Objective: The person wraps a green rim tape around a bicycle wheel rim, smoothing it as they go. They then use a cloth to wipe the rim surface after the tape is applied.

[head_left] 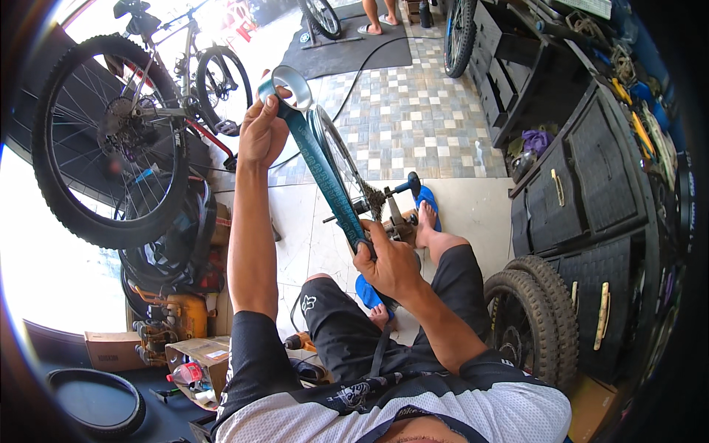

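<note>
My left hand (264, 131) is raised at the upper left, its fingers closed round a roll of teal tape (292, 88) with a wide, pale hollow core. From the roll a patterned teal strip (325, 173) runs taut down to my right hand (391, 260), which pinches its lower end between thumb and fingers. Just behind the strip stands a bicycle wheel (341, 151), seen nearly edge-on, with a cassette (375, 201) at its hub. A metal stand (402, 225) sits beside the hub, between my knees, partly hidden by my right hand.
A mountain bike (111, 140) hangs at the left, above a yellow compressor (185, 314). Two knobby tyres (535, 317) lean against black drawer cabinets (583, 166) at the right. An open cardboard box (199, 354) holds a bottle. Another person's legs (373, 16) show far ahead.
</note>
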